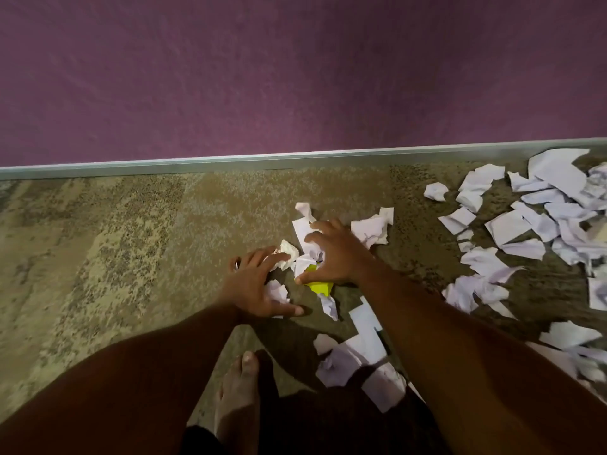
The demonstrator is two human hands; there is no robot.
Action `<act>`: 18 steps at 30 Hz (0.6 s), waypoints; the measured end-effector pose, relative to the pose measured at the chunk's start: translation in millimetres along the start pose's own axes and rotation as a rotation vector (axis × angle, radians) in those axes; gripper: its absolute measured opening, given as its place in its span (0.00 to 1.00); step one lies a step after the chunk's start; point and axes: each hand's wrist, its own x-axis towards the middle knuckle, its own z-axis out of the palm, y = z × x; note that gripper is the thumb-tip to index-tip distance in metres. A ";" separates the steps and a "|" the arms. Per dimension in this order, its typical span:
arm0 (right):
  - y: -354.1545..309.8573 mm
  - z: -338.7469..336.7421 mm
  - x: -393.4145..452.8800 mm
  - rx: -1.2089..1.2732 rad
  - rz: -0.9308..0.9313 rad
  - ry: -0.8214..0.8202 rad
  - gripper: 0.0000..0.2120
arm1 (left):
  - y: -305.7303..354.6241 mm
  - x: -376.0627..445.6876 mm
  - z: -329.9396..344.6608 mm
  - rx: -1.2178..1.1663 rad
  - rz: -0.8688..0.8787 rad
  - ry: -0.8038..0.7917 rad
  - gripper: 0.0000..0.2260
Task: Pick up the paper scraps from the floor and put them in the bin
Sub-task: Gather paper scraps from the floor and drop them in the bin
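Note:
Both hands are down on the carpet over a small cluster of scraps. My left hand (254, 285) lies spread, fingers touching a crumpled white scrap (289, 254), with another white scrap (277, 292) under its palm side. My right hand (335, 256) arches with fingers spread over white scraps (303, 233) and a yellow scrap (320, 286) beside its thumb. Neither hand plainly grips anything. More torn white paper (542, 221) litters the floor to the right, and several pieces (361, 353) lie near my foot. No bin is in view.
A purple wall (295, 70) with a pale metal skirting strip (295, 160) runs across the back. Mottled tan carpet (115, 244) stretches to the left. My bare foot (238, 402) stands at the bottom centre.

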 end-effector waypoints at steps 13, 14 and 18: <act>23.2 -2.0 -28.7 -0.087 0.172 0.674 0.33 | 7.8 -10.1 12.3 -0.008 -0.061 0.255 0.47; 26.3 -5.0 -29.1 -0.088 0.280 0.665 0.35 | 7.1 -11.1 14.2 -0.007 -0.118 0.264 0.48; 36.8 -7.6 -31.0 0.072 0.571 0.461 0.45 | 0.9 -15.6 24.4 -0.025 -0.199 0.161 0.59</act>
